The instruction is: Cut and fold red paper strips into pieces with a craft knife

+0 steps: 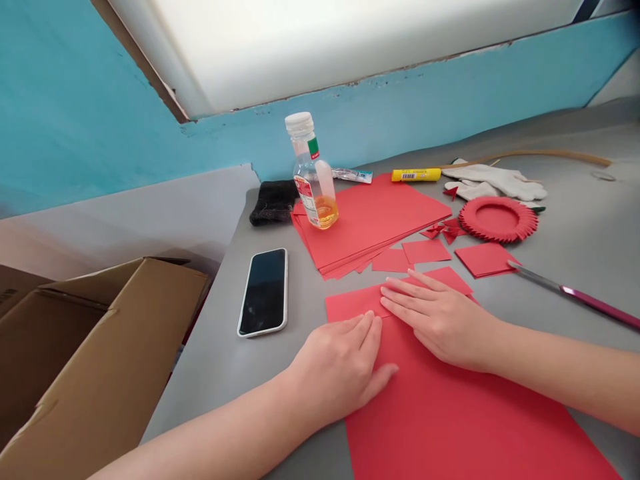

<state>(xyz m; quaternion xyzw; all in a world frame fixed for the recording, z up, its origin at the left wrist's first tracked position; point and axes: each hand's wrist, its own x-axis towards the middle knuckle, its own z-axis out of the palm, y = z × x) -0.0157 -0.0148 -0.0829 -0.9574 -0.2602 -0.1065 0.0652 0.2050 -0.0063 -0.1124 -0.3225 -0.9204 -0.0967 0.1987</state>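
Seemingly midway: your left hand (345,363), fingers bunched, and right hand (440,327), fingers slightly spread, pressed the red sheet (450,420); beyond it, squares (427,252) lay cut, unfolded.

Hands (443,328): two
Red sheet (450,427) beneath hands: one
Smartphone (263,293): one
Capped bottle (311,183): one
Glue stick (416,175): one
Metallic tube (354,175): one
Black cloth (273,202): one
Pleated ring (525,222): one
Purple-handled blade (580,295): one
White gloves (500,180): count unclear
Folded scraps (451,230): several

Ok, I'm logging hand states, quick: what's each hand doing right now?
Left hand: open, fingers bent, resting on the red sheet.
Right hand: open, fingers outstretched on the red sheet.
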